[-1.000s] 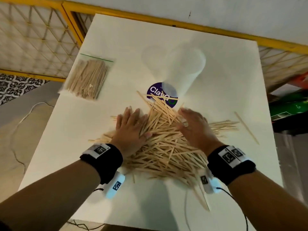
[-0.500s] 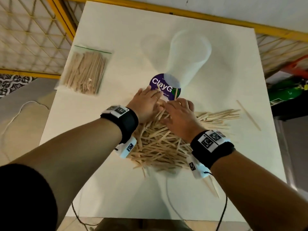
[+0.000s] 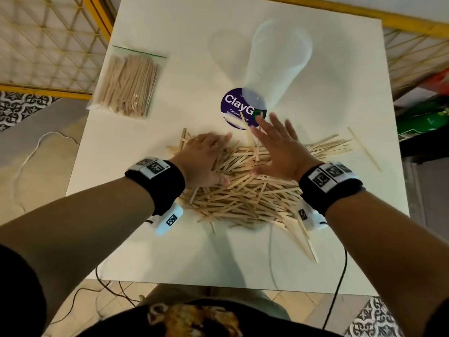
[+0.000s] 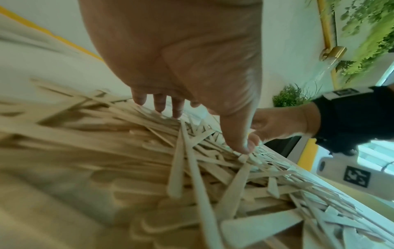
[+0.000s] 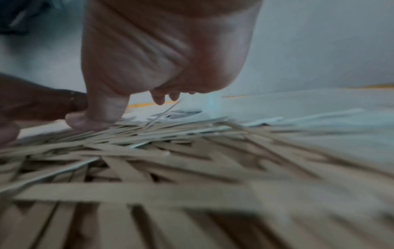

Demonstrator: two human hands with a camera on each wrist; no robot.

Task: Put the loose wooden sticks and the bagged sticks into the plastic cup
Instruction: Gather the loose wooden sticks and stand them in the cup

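A heap of loose wooden sticks (image 3: pixel 245 190) lies on the white table (image 3: pixel 170 251) in front of me. My left hand (image 3: pixel 206 156) lies flat on the heap's left side, fingers straight, thumb (image 4: pixel 241 139) pressing on sticks. My right hand (image 3: pixel 281 147) spreads open over the heap's far right part, its thumb (image 5: pixel 93 119) touching the sticks. A clear plastic cup (image 3: pixel 277 62) stands just beyond the hands on a purple round sticker (image 3: pixel 233 105). The zip bag of sticks (image 3: pixel 128 86) lies at the table's far left.
One long stick (image 3: pixel 364 149) lies alone at the right of the table. Yellow railing with mesh (image 3: pixel 48 45) borders the table at left and back. Cables (image 3: pixel 337 288) hang off the near edge. The table's right edge drops to dark floor clutter.
Both hands were together at the heap's far end near the sticker; now they have spread apart, the left drawn back to the left and the right opened wide over the right part.
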